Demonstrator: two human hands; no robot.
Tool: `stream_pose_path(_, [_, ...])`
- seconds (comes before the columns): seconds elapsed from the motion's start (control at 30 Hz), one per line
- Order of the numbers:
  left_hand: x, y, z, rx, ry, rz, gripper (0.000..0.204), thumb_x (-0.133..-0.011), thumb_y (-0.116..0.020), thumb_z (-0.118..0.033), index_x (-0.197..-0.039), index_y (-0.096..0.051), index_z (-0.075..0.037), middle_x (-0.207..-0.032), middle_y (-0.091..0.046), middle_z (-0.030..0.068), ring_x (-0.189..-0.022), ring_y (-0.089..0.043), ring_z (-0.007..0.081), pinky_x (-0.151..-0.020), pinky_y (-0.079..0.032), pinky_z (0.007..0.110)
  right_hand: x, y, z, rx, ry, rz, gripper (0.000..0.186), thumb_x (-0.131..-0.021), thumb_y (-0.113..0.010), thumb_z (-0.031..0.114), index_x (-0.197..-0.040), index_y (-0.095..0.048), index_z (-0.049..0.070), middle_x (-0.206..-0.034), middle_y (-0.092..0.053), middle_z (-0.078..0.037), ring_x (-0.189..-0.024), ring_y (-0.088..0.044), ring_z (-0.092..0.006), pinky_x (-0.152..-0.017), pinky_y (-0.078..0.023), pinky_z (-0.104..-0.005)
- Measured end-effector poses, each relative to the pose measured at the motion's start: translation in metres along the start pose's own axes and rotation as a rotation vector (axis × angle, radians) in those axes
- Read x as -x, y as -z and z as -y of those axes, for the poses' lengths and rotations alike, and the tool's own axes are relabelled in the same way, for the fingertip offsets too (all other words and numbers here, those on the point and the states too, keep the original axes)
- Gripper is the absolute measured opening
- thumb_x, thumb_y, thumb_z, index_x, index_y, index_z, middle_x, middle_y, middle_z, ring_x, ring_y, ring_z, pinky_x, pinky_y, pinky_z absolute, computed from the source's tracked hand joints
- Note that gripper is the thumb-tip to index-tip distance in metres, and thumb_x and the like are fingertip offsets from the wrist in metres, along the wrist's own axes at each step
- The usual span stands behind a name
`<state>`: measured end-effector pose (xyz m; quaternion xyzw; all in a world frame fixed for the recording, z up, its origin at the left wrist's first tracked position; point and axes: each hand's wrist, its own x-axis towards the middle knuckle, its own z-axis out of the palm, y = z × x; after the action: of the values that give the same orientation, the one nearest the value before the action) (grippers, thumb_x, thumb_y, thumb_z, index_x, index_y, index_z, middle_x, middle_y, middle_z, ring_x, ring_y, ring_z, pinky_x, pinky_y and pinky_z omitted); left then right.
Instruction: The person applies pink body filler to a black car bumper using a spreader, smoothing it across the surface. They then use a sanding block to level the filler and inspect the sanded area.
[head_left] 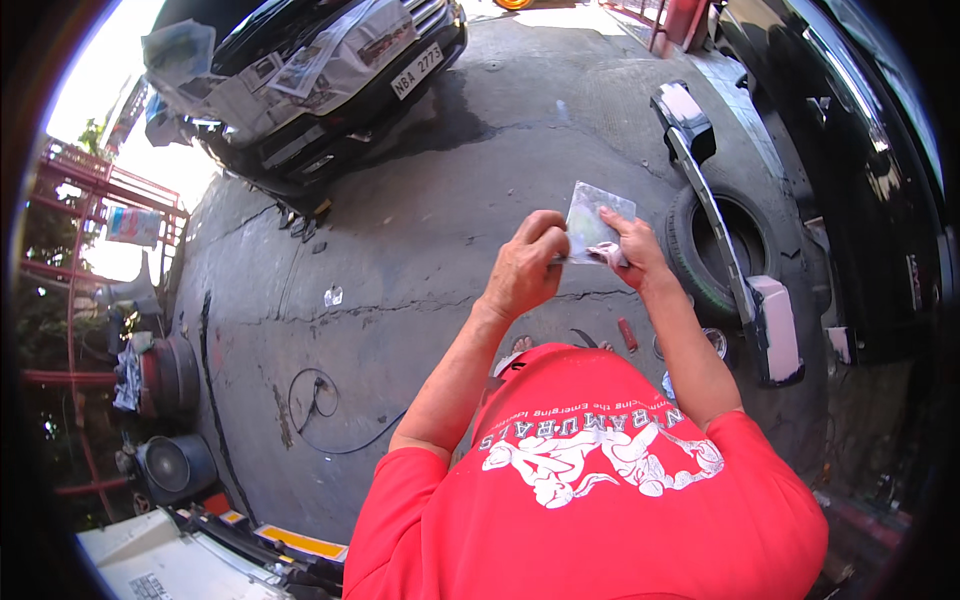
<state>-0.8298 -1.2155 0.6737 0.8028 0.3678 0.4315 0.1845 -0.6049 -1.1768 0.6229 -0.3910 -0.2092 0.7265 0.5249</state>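
Observation:
In front of me at chest height, my right hand (632, 250) grips a pale, translucent flat sheet or board (592, 200), its thumb lying on the face, with a smear of pink paste (603, 250) near the lower edge. My left hand (530, 260) is curled at the left edge of that sheet, closed on something thin that is mostly hidden by its fingers. My red shirt and my sandalled feet show below.
A dark car (330, 120) partly covered in newspaper stands front left, a black car (870, 180) right. A tire (685, 260) and long bumper piece (775, 330) lie right. A coiled hose (335, 445), small red cylinder (627, 334), drums (165, 380) and red gate (80, 205) are around.

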Motion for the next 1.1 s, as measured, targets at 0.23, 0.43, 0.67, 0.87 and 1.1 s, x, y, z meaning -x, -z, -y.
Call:
stream_pose_path(0.23, [0.033,-0.058,0.031,0.065,0.545,-0.167,0.027,-0.089,-0.062,0.009,-0.112,-0.061,-0.004,-0.103,-0.068,0.0135,-0.098,-0.070,0.0280,-0.085,-0.056,0.037,-0.007,0.046,0.018,-0.211,-0.156,-0.290,0.032,-0.107,-0.065,0.021,-0.129,-0.066,-0.003,-0.115,-0.076,-0.016,-0.098,-0.079,-0.0295,-0.081,-0.067,-0.0442])
stream_pose_path(0.43, [0.004,-0.093,0.041,1.066,0.933,-0.598,0.026,-0.101,-0.066,-0.001,-0.126,-0.059,-0.007,-0.109,-0.072,0.0062,-0.096,-0.071,0.0159,-0.084,-0.059,0.033,-0.001,0.072,0.009,-0.169,-0.277,-0.081,0.035,-0.111,-0.058,0.025,-0.137,-0.062,0.001,-0.127,-0.073,-0.016,-0.110,-0.076,-0.0314,-0.091,-0.066,-0.0460])
stream_pose_path(0.67, [-0.004,-0.119,0.048,1.445,1.009,-0.655,0.031,-0.103,-0.063,0.001,-0.133,-0.059,-0.003,-0.121,-0.072,0.0108,-0.108,-0.072,0.0243,-0.097,-0.061,0.043,0.006,0.075,0.010,-0.137,-0.324,-0.020,0.032,-0.112,-0.059,0.027,-0.135,-0.064,0.005,-0.125,-0.075,-0.013,-0.109,-0.077,-0.0295,-0.095,-0.065,-0.0452])
stream_pose_path(0.87, [0.003,-0.115,0.061,1.234,1.177,-0.582,0.035,-0.102,-0.065,0.001,-0.136,-0.057,-0.002,-0.124,-0.070,0.0115,-0.111,-0.070,0.0247,-0.100,-0.059,0.042,0.000,0.086,-0.001,-0.265,-0.433,0.062,0.031,-0.112,-0.060,0.026,-0.131,-0.066,0.002,-0.121,-0.077,-0.014,-0.106,-0.078,-0.0287,-0.095,-0.065,-0.0441])
stream_pose_path(1.1, [0.010,-0.088,0.040,-0.134,0.413,-0.331,0.078,-0.093,-0.083,-0.026,-0.159,-0.049,-0.003,-0.151,-0.059,0.0212,-0.142,-0.055,0.0386,-0.120,-0.044,0.049,-0.018,0.082,-0.026,-0.031,-0.236,-0.090,0.035,-0.112,-0.060,0.024,-0.133,-0.065,-0.003,-0.124,-0.074,-0.016,-0.104,-0.077,-0.0291,-0.086,-0.066,-0.0448])
